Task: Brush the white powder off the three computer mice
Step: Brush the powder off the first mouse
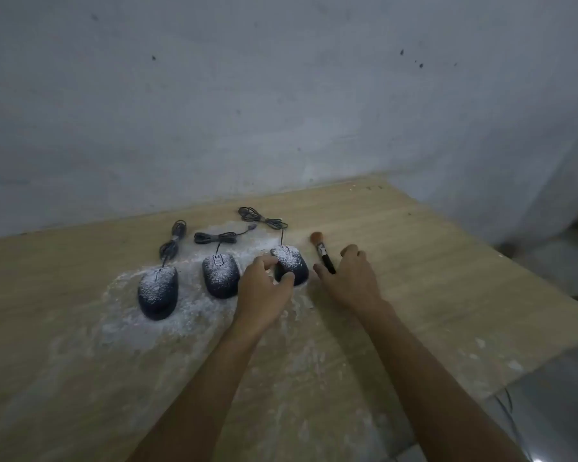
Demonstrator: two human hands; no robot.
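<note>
Three dark wired mice dusted with white powder lie in a row on the wooden table (414, 261): the left mouse (158, 291), the middle mouse (220, 274) and the right mouse (292, 261). My left hand (264, 288) curls around the near end of the right mouse, thumb and fingers touching its sides. A makeup brush (321, 251) with a black handle and tan bristles lies just right of that mouse. My right hand (349, 278) rests at the handle's near end, fingers apart and touching it, not closed around it.
White powder (167, 325) is scattered on the table around and in front of the mice. Their bundled cables (214, 236) lie behind them toward the grey wall. The table's right edge (531, 285) drops to the floor.
</note>
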